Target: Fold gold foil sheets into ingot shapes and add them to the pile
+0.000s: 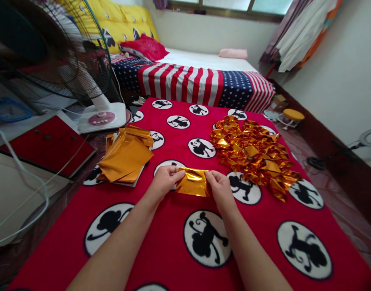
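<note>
Between my two hands is a sheet of shiny gold foil paper point(192, 184), stretched flat just over the red cloth. My left hand point(166, 180) pinches its left edge between thumb and fingers. At the opposite edge, my right hand point(218, 184) grips it the same way. To the left lies a stack of flat gold foil sheets point(124, 157), loosely fanned. A heap of folded gold foil pieces point(252, 149) spreads over the cloth on the right.
A red cloth with monkey prints point(155, 242) covers the table. An electric fan point(103, 115) stands at the left, near a red panel point(51, 143). Beyond the table is a bed with a striped, starred cover point(188, 83). A yellow-topped stool point(293, 115) stands at right.
</note>
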Demonstrator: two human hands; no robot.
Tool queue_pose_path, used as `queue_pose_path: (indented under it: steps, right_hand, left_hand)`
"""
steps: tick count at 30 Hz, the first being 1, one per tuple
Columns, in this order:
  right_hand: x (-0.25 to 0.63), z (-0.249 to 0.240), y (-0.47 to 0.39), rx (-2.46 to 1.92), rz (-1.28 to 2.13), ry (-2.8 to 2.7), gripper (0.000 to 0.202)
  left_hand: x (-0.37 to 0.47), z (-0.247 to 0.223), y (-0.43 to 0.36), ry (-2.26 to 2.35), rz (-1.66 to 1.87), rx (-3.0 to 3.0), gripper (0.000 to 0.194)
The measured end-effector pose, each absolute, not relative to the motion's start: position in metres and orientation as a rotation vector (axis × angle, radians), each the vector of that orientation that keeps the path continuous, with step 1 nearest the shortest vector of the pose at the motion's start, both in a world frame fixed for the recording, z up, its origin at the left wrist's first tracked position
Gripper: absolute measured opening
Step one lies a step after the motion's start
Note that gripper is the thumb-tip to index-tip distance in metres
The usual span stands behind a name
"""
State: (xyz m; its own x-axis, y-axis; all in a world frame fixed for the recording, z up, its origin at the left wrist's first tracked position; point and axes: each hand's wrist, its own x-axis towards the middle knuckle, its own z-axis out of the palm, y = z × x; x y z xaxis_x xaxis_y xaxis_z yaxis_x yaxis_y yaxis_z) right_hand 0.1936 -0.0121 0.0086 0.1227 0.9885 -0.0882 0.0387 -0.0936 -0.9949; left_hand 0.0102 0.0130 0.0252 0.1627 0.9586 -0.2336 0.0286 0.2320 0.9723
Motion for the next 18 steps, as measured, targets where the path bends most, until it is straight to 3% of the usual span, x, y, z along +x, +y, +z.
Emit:
queue_pose_path:
  steps: [5, 18]
  right_hand:
    - [0.193, 0.007, -0.014, -1.326, 1.157, -1.093, 0.037]
    - [0.179, 0.01, -0.034, -1.412, 0.578, -1.233, 0.026]
  left_hand:
    - [0.011, 0.021, 0.012, 1.191, 0.923, 1.12, 0.031]
    - [0.026, 0.007, -0.001, 1.071, 1.211, 0.929, 0.034]
